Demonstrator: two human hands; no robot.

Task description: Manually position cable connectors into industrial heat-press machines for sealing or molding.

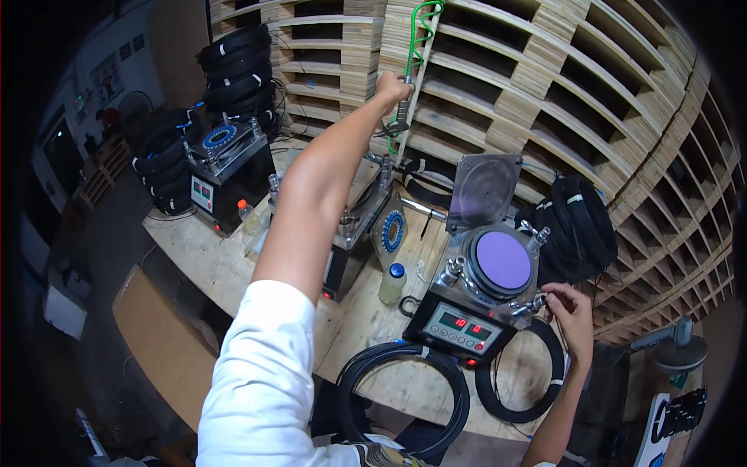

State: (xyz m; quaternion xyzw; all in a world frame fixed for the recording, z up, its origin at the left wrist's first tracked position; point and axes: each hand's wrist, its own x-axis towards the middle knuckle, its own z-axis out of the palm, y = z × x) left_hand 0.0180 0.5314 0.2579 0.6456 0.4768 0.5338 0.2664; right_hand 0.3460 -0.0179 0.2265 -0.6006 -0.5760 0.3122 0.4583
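Left hand (394,90) closed around dark air gun (400,123) on green coiled hose (412,48), coils presumably giving reach over worktop (358,331). Right hand (571,308), fingers bent, at metal clamp (529,304) on corner of machine (457,327); pinching or merely touching, cannot tell. Purple disc (504,259) within black ring (483,287), fittings around probably keeping it seated. Clear plate (484,187) tipped back, leaving disc exposed. Black coil (348,393) lies in front, seemingly within easy reach.

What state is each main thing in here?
Left hand: closed around grey metal tool
Green spiral hose: loops spread
Right hand: fingers at silver metal clamp
Square translucent grey lid: raised
Round purple disc: uncovered
Red digital display: lit
Blue-capped clear bottle: closed, upright
Orange-capped clear bottle: closed, upright
Front black looped coil: tied
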